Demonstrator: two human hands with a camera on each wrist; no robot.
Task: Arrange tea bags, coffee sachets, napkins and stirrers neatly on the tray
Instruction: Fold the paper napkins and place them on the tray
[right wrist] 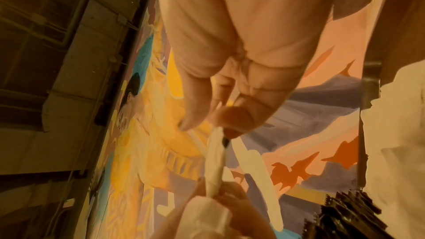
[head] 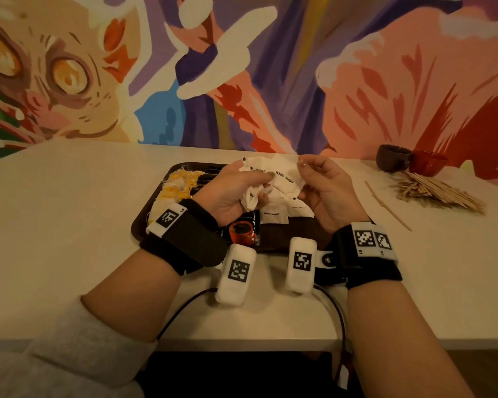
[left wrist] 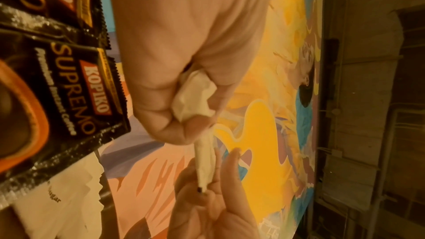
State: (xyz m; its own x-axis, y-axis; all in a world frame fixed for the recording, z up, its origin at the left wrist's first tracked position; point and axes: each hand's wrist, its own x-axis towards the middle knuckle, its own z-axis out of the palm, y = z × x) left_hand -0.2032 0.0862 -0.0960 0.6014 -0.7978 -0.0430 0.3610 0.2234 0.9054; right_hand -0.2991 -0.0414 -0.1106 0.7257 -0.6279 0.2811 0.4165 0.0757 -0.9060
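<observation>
Sugar sachets (head: 282,176): white paper, light, limp, crushable; a bunch held above the tray (head: 299,231) at desk centre. Left grip (head: 230,193) clenched round the bunch; right grip (head: 325,185) pinching one sachet's edge. Best held by flat edges.

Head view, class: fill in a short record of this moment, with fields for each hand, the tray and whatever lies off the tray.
left hand: grips a bunch of white sugar sachets
right hand: pinches the bunch's far edge
tray: holds tea bags, coffee sachets, more sugar sachets
off tray: stirrers piled on table, right; two cups behind
</observation>
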